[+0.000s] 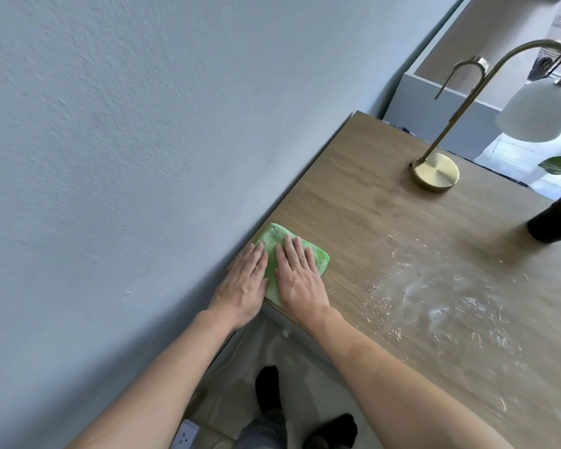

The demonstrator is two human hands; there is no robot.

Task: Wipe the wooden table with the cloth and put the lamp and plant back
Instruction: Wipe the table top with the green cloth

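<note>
Wiping step: left hand (243,283) and right hand (300,277) press the cloth (274,236) flat, fingers (292,251) extended, gripping nothing. Next, probably sweep toward white powder (447,306) on the bench (370,196).

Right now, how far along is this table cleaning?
Early. Both hands, the left hand and right hand, press the green cloth flat at the wooden table's wall-side corner. White powder covers the middle, unwiped. The brass lamp and potted plant stand along the far side; I cannot tell whether they need moving.
</note>
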